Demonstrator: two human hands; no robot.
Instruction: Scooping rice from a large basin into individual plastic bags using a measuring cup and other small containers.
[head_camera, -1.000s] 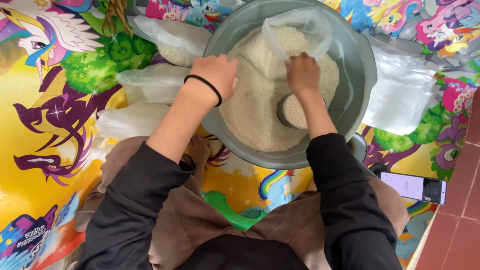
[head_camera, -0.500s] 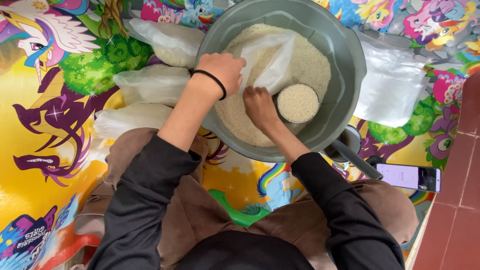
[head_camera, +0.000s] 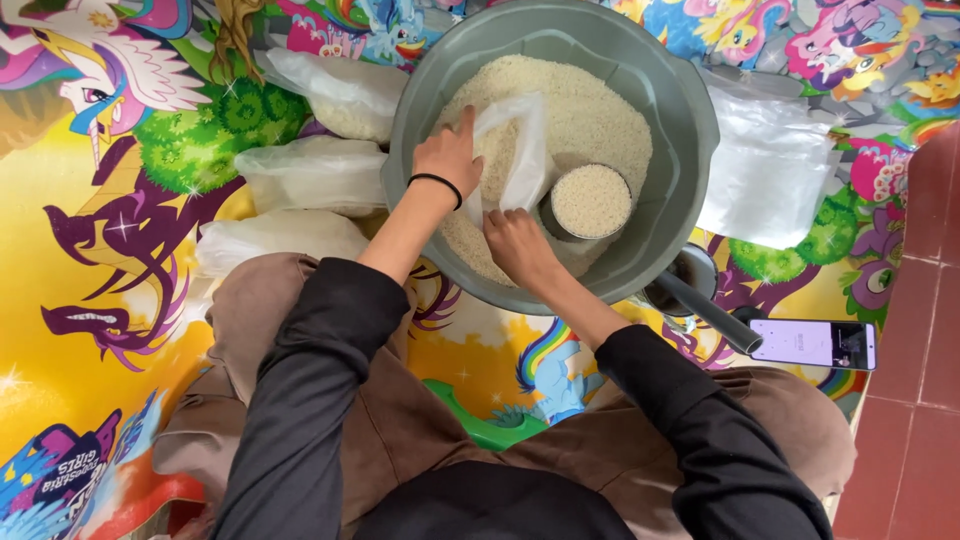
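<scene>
A big grey basin (head_camera: 690, 120) holds a heap of white rice (head_camera: 590, 110). Inside it stands a round metal cup (head_camera: 590, 200) filled level with rice. My left hand (head_camera: 448, 155), with a black band on the wrist, grips the upper edge of a clear plastic bag (head_camera: 512, 150) held over the rice. My right hand (head_camera: 518, 245) holds the bag's lower edge at the near side of the basin, just left of the cup. The bag's mouth is spread between both hands.
Three filled, clear bags of rice (head_camera: 320, 90) lie left of the basin on a colourful cartoon mat (head_camera: 90, 300). A stack of flat plastic bags (head_camera: 770, 170) lies to the right. A phone (head_camera: 815, 343) and a dark-handled scoop (head_camera: 700, 295) rest by my right knee.
The right hand let go of the rice-filled cup, which now stands in the rice, and moved left to take the bag's lower edge. The bag has shifted lower in the basin.
</scene>
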